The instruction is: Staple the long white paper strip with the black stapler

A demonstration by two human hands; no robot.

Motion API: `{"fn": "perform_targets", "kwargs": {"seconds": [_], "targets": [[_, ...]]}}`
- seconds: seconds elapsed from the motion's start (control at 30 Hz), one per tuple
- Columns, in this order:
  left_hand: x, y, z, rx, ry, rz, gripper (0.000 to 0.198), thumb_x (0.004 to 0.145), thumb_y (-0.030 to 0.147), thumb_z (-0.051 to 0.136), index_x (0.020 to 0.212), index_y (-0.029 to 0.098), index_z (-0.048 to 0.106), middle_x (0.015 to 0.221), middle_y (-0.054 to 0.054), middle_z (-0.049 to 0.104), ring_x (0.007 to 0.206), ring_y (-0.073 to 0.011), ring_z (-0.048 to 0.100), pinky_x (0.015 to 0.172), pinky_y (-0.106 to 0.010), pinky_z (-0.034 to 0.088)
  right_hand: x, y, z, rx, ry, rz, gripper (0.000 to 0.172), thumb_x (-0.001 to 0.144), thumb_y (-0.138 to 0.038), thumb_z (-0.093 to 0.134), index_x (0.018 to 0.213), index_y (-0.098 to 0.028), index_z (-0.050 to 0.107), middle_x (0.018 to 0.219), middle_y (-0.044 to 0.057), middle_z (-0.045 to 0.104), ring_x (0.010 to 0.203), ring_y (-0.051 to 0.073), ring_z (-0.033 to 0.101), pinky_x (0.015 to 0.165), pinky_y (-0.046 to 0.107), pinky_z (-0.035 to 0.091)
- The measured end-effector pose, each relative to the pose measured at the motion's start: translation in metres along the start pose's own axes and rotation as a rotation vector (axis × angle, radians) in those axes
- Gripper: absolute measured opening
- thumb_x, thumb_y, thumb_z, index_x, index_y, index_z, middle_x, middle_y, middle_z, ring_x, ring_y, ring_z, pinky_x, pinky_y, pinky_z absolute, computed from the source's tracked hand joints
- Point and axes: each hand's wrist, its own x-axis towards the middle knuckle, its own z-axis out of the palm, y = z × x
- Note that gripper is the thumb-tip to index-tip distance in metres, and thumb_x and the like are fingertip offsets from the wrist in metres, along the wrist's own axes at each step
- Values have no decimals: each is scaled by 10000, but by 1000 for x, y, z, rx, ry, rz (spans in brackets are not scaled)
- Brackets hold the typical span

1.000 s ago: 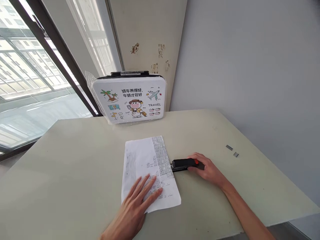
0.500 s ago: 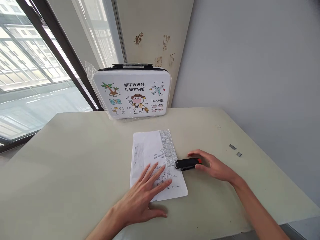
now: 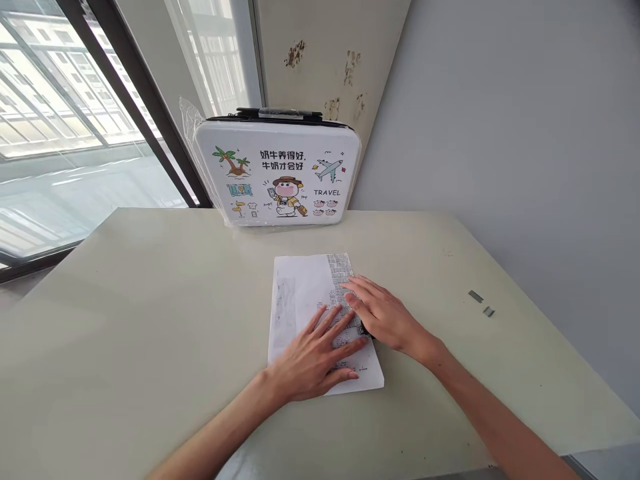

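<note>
Pressing off-centre could skew the stapler [image 3: 367,331] under the right hand [image 3: 385,315], its grip hidden; the left hand [image 3: 313,360] lies spread on paper [image 3: 304,277].

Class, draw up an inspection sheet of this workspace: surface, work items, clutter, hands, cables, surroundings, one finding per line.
Surface: pale tabletop, small dark specks near its front edge.
Work items: printed paper with rows of staples along its upper right side; black stapler at the right edge, mostly hidden.
Clutter: two small staple strips to the right; plastic-wrapped white case upright at the back.
Hands: left hand spread on the paper; right hand over the stapler, grip unclear.
Cables: nothing seen.
Surroundings: dark-framed window left, stained panel behind, plain grey wall right.
</note>
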Motion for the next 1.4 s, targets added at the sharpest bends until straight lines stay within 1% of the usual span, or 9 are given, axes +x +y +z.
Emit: {"fn": "perform_targets", "kwargs": {"seconds": [0.07, 0.2, 0.37, 0.6, 0.8, 0.93, 1.17, 1.27, 1.4], "targets": [[0, 1, 1, -11, 8, -3, 603, 1060, 567, 455, 1614, 348, 360, 1750, -27, 71, 1592, -369, 115, 1282, -609, 156, -1, 0, 1, -16, -11, 13, 662, 1069, -641, 199, 1533, -284, 508, 1661, 15, 404, 1587, 265, 240, 1276, 533, 267], [0, 1, 2, -35, 5, -10, 620, 1055, 582, 454, 1608, 313, 381, 1747, -48, 104, 1592, -373, 109, 1281, -613, 157, -1, 1, 5, -48, 11, -1, 625, 1078, -620, 219, 1524, -302, 519, 1653, 14, 418, 1576, 274, 274, 1266, 538, 290], [0, 2, 3, -63, 28, -8, 624, 1051, 575, 470, 1618, 342, 352, 1744, -34, 131, 1592, -366, 118, 1280, -615, 165, 1, 3, 8, -69, 27, 3, 600, 1080, -616, 231, 1514, -331, 531, 1642, 7, 435, 1558, 276, 319, 1245, 541, 328], [1, 3, 2, -59, 6, -15, 615, 1046, 582, 476, 1592, 306, 412, 1744, -51, 143, 1592, -365, 126, 1288, -595, 151, 2, 2, 10, -96, 16, 27, 618, 1076, -629, 214, 1514, -330, 531, 1647, 6, 427, 1557, 283, 319, 1238, 548, 334], [1, 4, 4, -59, 23, -9, 610, 1048, 573, 482, 1602, 337, 383, 1745, -38, 138, 1592, -362, 127, 1286, -603, 148, 4, 3, 14, -132, 11, 42, 600, 1082, -602, 225, 1521, -318, 521, 1659, 10, 407, 1563, 285, 302, 1241, 559, 319], [1, 4, 4, -62, 21, -9, 614, 1047, 572, 483, 1603, 329, 385, 1743, -43, 152, 1593, -361, 125, 1289, -600, 145, 5, 4, 17, -143, 31, 39, 594, 1079, -606, 228, 1502, -330, 540, 1646, 13, 428, 1552, 291, 327, 1235, 563, 329], [1, 4, 5, -69, 42, -12, 656, 1042, 559, 508, 1633, 363, 302, 1744, -27, 149, 1589, -364, 149, 1285, -604, 158, 5, 5, 19, -156, 44, 40, 578, 1081, -589, 224, 1490, -340, 547, 1636, 9, 444, 1540, 276, 352, 1225, 540, 346], [1, 4, 5, -64, 41, -2, 659, 1045, 553, 503, 1638, 358, 292, 1738, -32, 176, 1590, -360, 149, 1285, -604, 160, 6, 5, 22, -192, 65, 33, 566, 1083, -568, 231, 1478, -330, 559, 1630, 19, 452, 1526, 286, 374, 1214, 546, 353], [1, 5, 3, -64, 34, -2, 635, 1046, 548, 505, 1624, 345, 337, 1716, -41, 258, 1595, -357, 120, 1285, -606, 166, 7, 4, 29, -295, 108, -17, 529, 1089, -498, 254, 1491, -316, 545, 1625, 41, 456, 1511, 292, 388, 1209, 540, 351]]}}
